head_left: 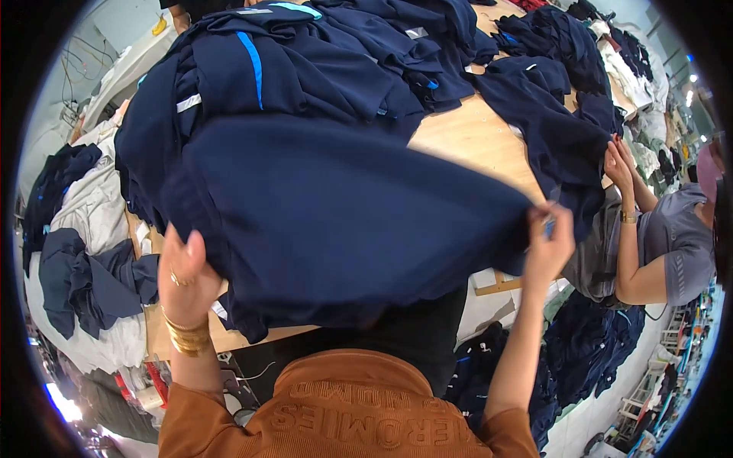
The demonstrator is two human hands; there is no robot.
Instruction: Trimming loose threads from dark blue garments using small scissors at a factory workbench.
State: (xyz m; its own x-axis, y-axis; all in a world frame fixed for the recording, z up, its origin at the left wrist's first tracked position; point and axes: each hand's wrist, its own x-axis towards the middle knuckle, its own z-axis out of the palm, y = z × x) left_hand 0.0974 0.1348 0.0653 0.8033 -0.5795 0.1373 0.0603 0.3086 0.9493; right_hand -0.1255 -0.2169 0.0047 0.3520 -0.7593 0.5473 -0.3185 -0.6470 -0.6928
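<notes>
A large dark navy garment [343, 221], blurred by motion, is spread in the air between my two hands over the near side of the table. My right hand [551, 243] grips its right corner with closed fingers; a small blue thing [549, 226] shows among them, too small to name. At the garment's left edge is my left hand [187, 282], its thumb standing apart from the fingers. The fingertips are partly hidden against the cloth, and gold bracelets [187, 339] circle the wrist.
A heap of navy garments [321, 69] with blue strips covers the far side of the wooden table [489, 141]. To the right, a co-worker's hands [620, 164] hold another navy garment [565, 126]. Pale cloth [95, 206] lies at left; more navy garments [580, 343] are piled below right.
</notes>
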